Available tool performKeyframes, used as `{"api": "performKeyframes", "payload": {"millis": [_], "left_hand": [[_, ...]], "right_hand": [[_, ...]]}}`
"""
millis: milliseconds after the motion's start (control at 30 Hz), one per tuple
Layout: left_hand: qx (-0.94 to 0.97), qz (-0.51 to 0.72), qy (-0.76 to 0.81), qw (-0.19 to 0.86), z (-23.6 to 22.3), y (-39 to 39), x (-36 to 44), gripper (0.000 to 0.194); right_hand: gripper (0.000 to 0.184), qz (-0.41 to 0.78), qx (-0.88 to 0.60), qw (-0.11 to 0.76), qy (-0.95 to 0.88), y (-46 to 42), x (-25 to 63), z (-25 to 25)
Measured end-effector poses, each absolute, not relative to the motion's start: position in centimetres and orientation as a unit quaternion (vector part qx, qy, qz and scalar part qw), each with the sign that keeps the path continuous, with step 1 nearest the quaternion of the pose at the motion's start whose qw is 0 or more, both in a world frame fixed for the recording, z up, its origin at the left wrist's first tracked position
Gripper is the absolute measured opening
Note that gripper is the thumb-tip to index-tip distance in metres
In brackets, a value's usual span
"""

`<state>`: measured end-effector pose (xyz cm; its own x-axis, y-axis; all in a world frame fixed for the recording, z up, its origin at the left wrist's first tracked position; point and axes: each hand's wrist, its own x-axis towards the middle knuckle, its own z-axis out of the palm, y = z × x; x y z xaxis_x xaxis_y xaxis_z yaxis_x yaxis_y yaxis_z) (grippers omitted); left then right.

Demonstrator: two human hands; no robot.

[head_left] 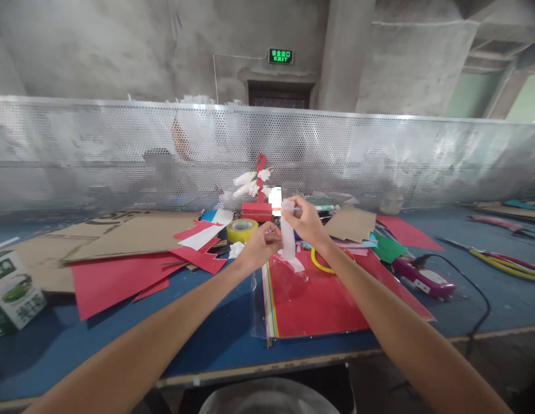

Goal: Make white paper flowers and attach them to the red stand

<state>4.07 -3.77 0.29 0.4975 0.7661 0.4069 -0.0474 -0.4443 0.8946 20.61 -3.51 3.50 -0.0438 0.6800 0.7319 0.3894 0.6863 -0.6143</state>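
A strip of thin white paper (287,238) hangs upright in front of me, its lower end curling over the red sheets. My right hand (308,221) pinches it near the top between thumb and fingers. At the strip's left edge my left hand (261,244) is closed, fingertips pressed together; what they hold is hidden. Just behind stands a red paper piece with a looped top (261,172), with white paper flowers (245,183) attached and a red box-like base (256,211). Below my hands lies a pack of coloured paper (319,305), red on top, in a clear sleeve.
Yellow tape (242,230) and crumpled white paper (236,249) lie left of my hands. Cardboard (125,236) and red paper (121,282) cover the left; a carton (17,293) stands there. Rightward are a magenta corded device (425,279) and yellow-handled pliers (504,264). A perforated metal screen (319,155) closes the back.
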Motion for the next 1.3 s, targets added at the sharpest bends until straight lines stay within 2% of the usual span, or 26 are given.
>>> {"api": "performKeyframes", "payload": {"millis": [267, 433, 533, 667, 767, 900, 1000, 1167, 1300], "left_hand": [[0.725, 0.410, 0.218, 0.509, 0.3, -4.3, 4.2, 0.025], [0.740, 0.399, 0.194, 0.505, -0.1, -3.5, 3.9, 0.024], [0.796, 0.382, 0.215, 0.416, -0.4, -2.9, 3.2, 0.018], [0.908, 0.295, 0.225, 0.192, -0.8, -2.7, 2.5, 0.020], [0.947, 0.233, 0.197, 0.103, -1.4, -2.7, 2.6, 0.022], [0.957, 0.195, 0.192, 0.092, -1.8, -2.4, 2.8, 0.023], [0.957, 0.186, 0.205, 0.089, -1.6, -2.2, 2.5, 0.024], [0.964, 0.162, 0.203, 0.061, -1.3, -1.7, 2.1, 0.032], [0.963, 0.148, 0.225, 0.004, -1.5, -1.2, 2.1, 0.032]], "right_hand": [[0.019, 0.035, -0.394, 0.565, -0.724, -4.1, 20.6, 3.5], [0.019, 0.025, -0.392, 0.574, -0.718, -4.0, 21.0, 3.8], [0.020, 0.051, -0.392, 0.592, -0.702, -3.7, 21.6, 4.2], [0.026, 0.163, -0.363, 0.601, -0.693, -3.7, 22.4, 4.9], [0.032, 0.298, -0.348, 0.566, -0.685, -4.4, 22.8, 5.4], [0.034, 0.403, -0.369, 0.482, -0.685, -4.4, 23.4, 4.9], [0.027, 0.391, -0.398, 0.429, -0.710, -3.2, 23.8, 3.4], [0.022, 0.283, -0.487, 0.344, -0.751, -1.3, 23.9, 1.0], [0.027, 0.288, -0.531, 0.273, -0.749, -0.4, 24.1, 0.1]]}}
